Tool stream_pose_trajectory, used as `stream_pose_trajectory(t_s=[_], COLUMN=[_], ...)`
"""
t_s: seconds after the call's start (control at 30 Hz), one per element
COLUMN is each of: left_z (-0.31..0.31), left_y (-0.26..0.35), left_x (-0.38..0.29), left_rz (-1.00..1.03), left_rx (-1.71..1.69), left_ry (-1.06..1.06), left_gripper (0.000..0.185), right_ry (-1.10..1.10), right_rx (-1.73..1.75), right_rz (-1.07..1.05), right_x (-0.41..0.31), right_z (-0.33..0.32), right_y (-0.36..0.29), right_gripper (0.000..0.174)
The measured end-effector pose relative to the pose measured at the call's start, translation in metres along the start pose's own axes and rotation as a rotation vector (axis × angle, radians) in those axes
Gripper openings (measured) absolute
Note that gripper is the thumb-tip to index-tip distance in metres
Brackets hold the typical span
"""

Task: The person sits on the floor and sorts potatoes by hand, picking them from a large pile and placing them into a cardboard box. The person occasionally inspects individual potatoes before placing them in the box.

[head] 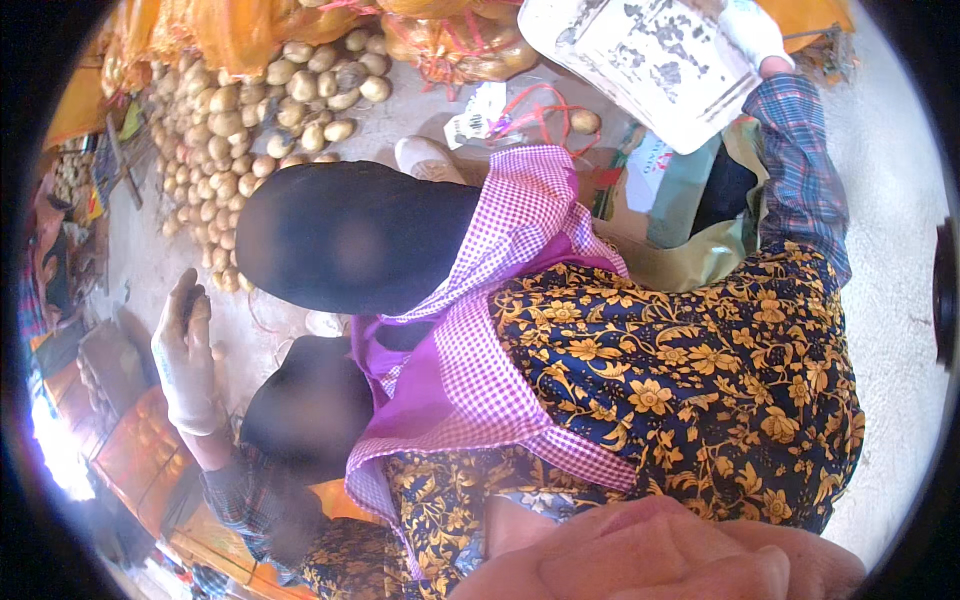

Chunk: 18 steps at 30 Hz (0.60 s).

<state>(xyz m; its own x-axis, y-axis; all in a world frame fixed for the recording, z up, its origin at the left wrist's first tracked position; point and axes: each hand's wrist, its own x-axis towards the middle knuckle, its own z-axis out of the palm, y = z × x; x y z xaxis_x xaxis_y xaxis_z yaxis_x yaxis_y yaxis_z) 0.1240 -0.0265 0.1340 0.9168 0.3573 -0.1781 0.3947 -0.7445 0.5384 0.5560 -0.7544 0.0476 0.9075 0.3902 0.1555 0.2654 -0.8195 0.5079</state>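
My left hand (185,360), in a white glove, is raised at the left with its fingers extended and nothing in it. Below and beside it are my dark-covered knees. At the upper right my right hand (756,34), also gloved, grips the edge of a scuffed white plastic container (645,64) with dark marks. Part of that hand is cut off by the view's rim. A pile of potatoes (225,142) lies on the floor beyond my knees. One loose potato (585,121) rests among red plastic ties (551,109), near a white printed tag (478,112).
Orange mesh bags of potatoes (457,41) stand along the top. An open printed carton (675,206) sits beside my right forearm. More orange sacks (142,450) are at the lower left. A purple checked cloth (480,352) lies over my lap. A shoe (427,159) shows beyond one knee.
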Motion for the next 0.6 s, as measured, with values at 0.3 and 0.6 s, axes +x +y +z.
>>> stream_pose_trajectory(t_s=[0.3, 0.6], left_z=[0.042, 0.029], left_y=[0.017, 0.025], left_x=[0.027, 0.040], left_rz=[0.259, 0.083], left_rx=[0.097, 0.072], left_ry=[-0.465, -0.595], left_gripper=[0.040, 0.043], right_ry=[0.068, -0.699], right_rx=[-0.168, -0.179], right_rz=[0.104, -0.109], right_x=[-0.040, 0.004], right_z=[-0.134, 0.032], right_y=[0.069, 0.054], right_gripper=[0.023, 0.036])
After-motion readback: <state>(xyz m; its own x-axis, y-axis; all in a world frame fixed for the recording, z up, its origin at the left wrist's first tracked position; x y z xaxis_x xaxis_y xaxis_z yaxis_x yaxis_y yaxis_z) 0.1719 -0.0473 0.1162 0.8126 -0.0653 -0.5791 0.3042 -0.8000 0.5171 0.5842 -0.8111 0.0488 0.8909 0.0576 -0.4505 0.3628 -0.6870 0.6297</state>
